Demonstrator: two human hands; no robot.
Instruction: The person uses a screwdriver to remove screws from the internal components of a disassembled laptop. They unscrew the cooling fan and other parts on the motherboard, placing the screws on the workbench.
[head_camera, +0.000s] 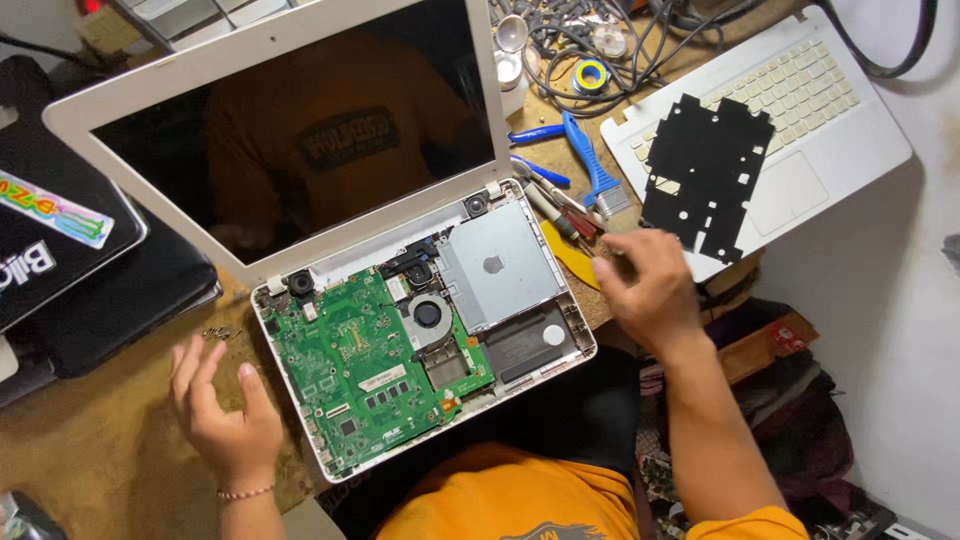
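1. A cluttered brown workbench (90, 470) filled the view, with a pale wall at the right.
2. At far left lay a stack of dark closed laptops (90, 290), one bearing a colourful sticker.
3. A few small screws (221, 332) sat on the bench just above the left hand (225, 405), which rested flat with fingers spread and holding nothing.
4. Just beside that hand stood the opened white laptop (420, 330), screen tilted back, its green mainboard (365, 370), round fan (428, 314) and silver drive (497, 265) exposed.
5. Right of it, a blue brush (590, 165) and screwdrivers (560, 215) lay together.
6. The right hand (650, 290) hovered over those tools, fingers loosely curled; whether it gripped anything could not be told.
7. Farther right lay the removed white keyboard cover (800, 110), a black insulating sheet (705, 175) on it.
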